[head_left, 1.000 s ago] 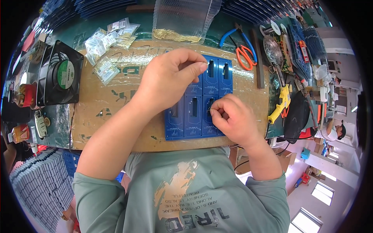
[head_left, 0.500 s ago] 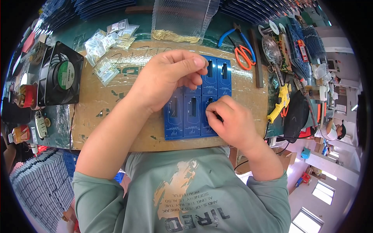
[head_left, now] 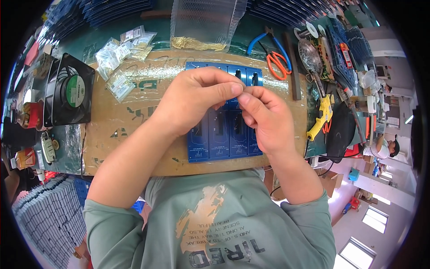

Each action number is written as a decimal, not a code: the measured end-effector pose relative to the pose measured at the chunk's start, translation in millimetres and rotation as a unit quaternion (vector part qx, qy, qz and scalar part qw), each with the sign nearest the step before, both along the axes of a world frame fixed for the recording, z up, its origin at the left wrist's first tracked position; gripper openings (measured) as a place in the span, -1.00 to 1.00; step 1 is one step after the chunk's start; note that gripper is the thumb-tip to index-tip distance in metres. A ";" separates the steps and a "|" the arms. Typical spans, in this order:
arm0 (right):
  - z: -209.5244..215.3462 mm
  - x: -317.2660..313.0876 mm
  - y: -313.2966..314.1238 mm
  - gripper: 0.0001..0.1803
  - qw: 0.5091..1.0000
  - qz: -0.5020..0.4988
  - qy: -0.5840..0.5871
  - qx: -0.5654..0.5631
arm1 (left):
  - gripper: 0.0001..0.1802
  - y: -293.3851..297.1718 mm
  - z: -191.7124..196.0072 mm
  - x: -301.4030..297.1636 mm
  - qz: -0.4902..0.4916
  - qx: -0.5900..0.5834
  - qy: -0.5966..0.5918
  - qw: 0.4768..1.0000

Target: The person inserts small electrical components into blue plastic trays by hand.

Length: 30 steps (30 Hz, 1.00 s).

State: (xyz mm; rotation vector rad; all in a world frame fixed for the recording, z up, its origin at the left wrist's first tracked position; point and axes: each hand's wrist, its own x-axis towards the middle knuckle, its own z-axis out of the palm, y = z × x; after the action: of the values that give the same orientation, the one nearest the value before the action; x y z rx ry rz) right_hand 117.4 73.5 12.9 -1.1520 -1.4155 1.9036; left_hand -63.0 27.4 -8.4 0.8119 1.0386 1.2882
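A blue circuit board panel [head_left: 220, 134] with rows of dark slots lies on the brown cardboard work surface in front of me. Above it, my left hand [head_left: 197, 96] is closed in a pinch, thumb against forefinger. My right hand [head_left: 268, 116] pinches too, its fingertips meeting those of the left. Whatever sits between the fingertips is too small or too hidden to make out. Both hands cover the panel's middle and right part. Beyond them, a clear plastic tray [head_left: 204, 22] holds a heap of thin gold-coloured pins [head_left: 197, 44].
Small labelled plastic bags [head_left: 120, 85] lie at the far left, beside a black fan [head_left: 70, 92]. At the far right are blue-handled cutters [head_left: 257, 41], orange-handled scissors [head_left: 278, 67], a dark bar [head_left: 293, 67] and a yellow soldering gun [head_left: 323, 117]. Stacked blue boards [head_left: 118, 9] line the back.
My right hand has risen from the panel's right side and come up to my left hand, so their fingertips now meet. The left hand has barely moved.
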 end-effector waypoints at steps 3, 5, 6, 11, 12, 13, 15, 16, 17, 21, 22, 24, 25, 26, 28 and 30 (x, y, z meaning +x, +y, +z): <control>-4.6 2.9 1.5 -0.82 0.998 -0.025 0.048 -0.013 | -0.81 0.3 -1.4 4.0 0.020 0.016 0.034 0.999; -4.6 0.0 -0.1 -0.82 0.999 -0.022 0.025 0.005 | -0.81 -0.4 -4.1 4.0 0.025 0.017 0.036 0.999; -4.1 -1.9 -1.3 -0.82 0.999 -0.021 0.001 0.025 | -0.81 -0.8 -5.5 3.9 0.028 0.019 0.038 0.999; -5.6 -4.9 -3.7 -0.82 0.999 -0.023 -0.022 0.031 | -0.81 -0.4 -6.5 4.1 0.032 0.031 0.037 0.998; -7.7 -3.7 -3.1 -0.82 0.999 -0.022 -0.007 0.045 | -0.81 -0.5 -6.3 4.1 0.034 0.035 0.047 0.998; -8.5 -2.6 -2.5 -0.82 0.999 -0.023 -0.007 0.046 | -0.81 0.1 -6.9 4.4 0.034 0.035 0.047 0.998; -8.9 -1.2 -1.8 -0.82 0.998 -0.041 0.028 0.034 | -0.82 1.3 -8.4 5.1 0.041 0.040 0.073 0.996; -9.3 -1.5 -1.8 -0.82 0.998 -0.040 0.029 0.033 | -0.82 0.8 -7.9 5.1 0.042 0.039 0.073 0.996; -9.2 -2.0 -1.9 -0.83 0.998 -0.047 0.024 0.039 | -0.82 0.1 -6.4 5.4 0.045 0.037 0.093 0.994; -11.0 -3.0 -3.0 -0.84 0.996 -0.068 0.033 0.049 | -0.82 -0.7 -4.1 6.1 0.045 0.048 0.143 0.987; -11.6 -2.4 -3.1 -0.84 0.996 -0.068 0.033 0.049 | -0.82 -1.2 -4.3 6.1 0.046 0.048 0.143 0.987; -12.1 1.4 -2.3 -0.87 0.995 -0.054 0.002 0.081 | -0.82 -2.0 -4.9 6.0 0.043 0.049 0.148 0.987; -11.5 4.9 -1.9 -0.87 0.995 -0.054 0.001 0.081 | -0.82 -1.6 -4.1 5.8 0.043 0.049 0.147 0.987; -10.6 9.4 -1.6 -0.89 0.994 -0.056 -0.026 0.089 | -0.81 -0.8 -2.9 5.2 0.049 0.030 0.131 0.990; -10.5 18.1 -1.5 -0.91 0.992 -0.055 -0.055 0.096 | -0.80 0.5 -2.7 3.6 0.056 0.010 0.114 0.992; -11.8 25.6 -2.5 -0.93 0.958 0.000 -0.164 0.236 | -0.78 1.6 -3.9 1.9 0.079 0.011 0.101 0.992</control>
State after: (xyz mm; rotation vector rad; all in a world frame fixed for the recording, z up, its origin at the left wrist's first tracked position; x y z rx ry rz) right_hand 143.0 71.0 1.1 -1.2525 -1.9114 1.2974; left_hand -61.0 29.0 -12.4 0.9058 1.2722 1.3728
